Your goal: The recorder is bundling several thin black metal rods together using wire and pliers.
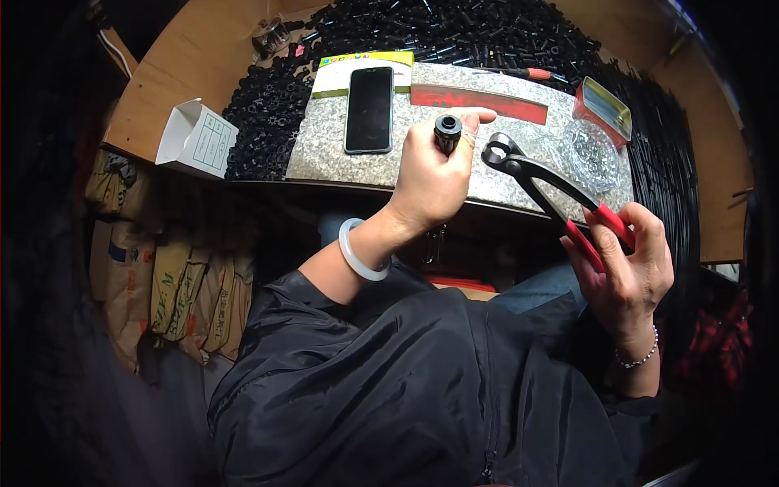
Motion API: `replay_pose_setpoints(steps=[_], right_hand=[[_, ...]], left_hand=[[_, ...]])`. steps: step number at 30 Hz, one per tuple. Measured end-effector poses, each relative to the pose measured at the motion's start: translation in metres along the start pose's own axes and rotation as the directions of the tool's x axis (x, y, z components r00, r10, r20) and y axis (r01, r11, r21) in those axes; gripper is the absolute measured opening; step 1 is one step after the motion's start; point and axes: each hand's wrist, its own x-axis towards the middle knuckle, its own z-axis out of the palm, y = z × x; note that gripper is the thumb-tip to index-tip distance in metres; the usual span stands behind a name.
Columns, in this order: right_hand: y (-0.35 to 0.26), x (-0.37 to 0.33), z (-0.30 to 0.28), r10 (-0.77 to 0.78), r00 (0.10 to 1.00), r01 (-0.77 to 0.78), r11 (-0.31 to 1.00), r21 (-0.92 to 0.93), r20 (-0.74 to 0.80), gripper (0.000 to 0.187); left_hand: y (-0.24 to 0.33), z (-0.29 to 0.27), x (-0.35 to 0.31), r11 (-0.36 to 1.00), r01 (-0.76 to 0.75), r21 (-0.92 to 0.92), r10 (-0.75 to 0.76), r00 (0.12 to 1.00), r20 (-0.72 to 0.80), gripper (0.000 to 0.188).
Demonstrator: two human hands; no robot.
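My left hand [432, 174] is closed around a black cylindrical part [447, 132] with a round hole in its upward end. Only that end shows above the fingers; the rest is hidden in my grip. In my right hand [629, 264] are end-cutting pincers [527, 170] with black metal jaws and red handles. Their jaws point toward my left hand, a short way to the right of the black part and apart from it. The handles stand somewhat spread between my thumb and fingers.
A heap of small black parts [454, 28] covers the table's back, beside long black rods [661, 154]. On the speckled slab [316, 146] lie a phone [369, 109], a red bar [479, 103] and clear plastic wrap [590, 154]. A white carton [197, 140] stands left, above stacked sacks [174, 280].
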Motion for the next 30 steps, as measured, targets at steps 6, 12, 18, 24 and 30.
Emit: replay_pose_setpoints(steps=[6, 12, 18, 24, 30], right_hand=[[-0.006, 0.004, 0.002, -0.039, 0.999, 0.039, 0.999, 0.004, 0.013, 0.026], [0.010, -0.013, 0.004, -0.020, 0.831, -0.392, 0.688, 0.611, 0.555, 0.025], [-0.003, -0.018, 0.010, -0.311, 0.380, -0.924, -0.165, 0.344, 0.871, 0.053], [0.004, -0.028, 0.008, -0.116, 0.733, -0.627, 0.267, 0.732, 0.671, 0.036], [-0.001, -0.020, 0.002, -0.081, 0.568, -0.758, 0.334, 0.560, 0.819, 0.054]], left_hand=[[0.001, 0.002, -0.002, 0.999, 0.004, -0.053, -0.004, 1.000, 0.001, 0.022], [0.007, -0.004, -0.012, 0.997, -0.002, -0.081, 0.012, 0.992, 0.129, 0.028], [0.005, 0.000, -0.016, 0.988, -0.065, -0.143, 0.091, 0.979, 0.182, 0.038], [0.008, 0.000, -0.022, 0.997, 0.000, -0.081, 0.019, 0.971, 0.237, 0.031], [0.009, 0.005, -0.020, 0.998, -0.010, -0.062, 0.026, 0.966, 0.256, 0.031]])
